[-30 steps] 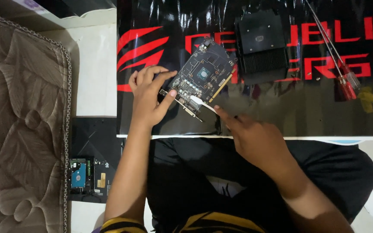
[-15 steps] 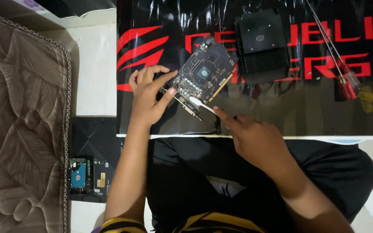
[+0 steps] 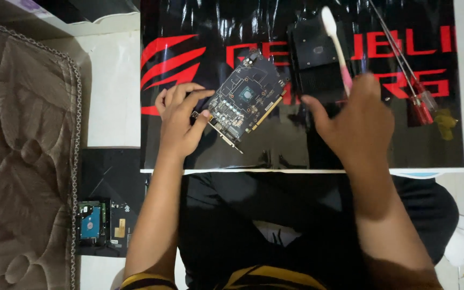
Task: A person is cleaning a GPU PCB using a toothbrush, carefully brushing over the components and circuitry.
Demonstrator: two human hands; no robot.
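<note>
Head view: black heatsink (image 3: 318,59) and red screwdrivers (image 3: 417,94) flank circuit board (image 3: 248,99).

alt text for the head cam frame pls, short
Seen from above, a person's left hand steadies a bare circuit board on a black and red mat, while the right hand lifts a pink and white toothbrush above it. A black heatsink block and red-handled screwdrivers lie beyond.

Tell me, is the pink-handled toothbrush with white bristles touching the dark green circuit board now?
No, the right hand holds the pink-handled toothbrush raised, away from the dark green circuit board.
</note>
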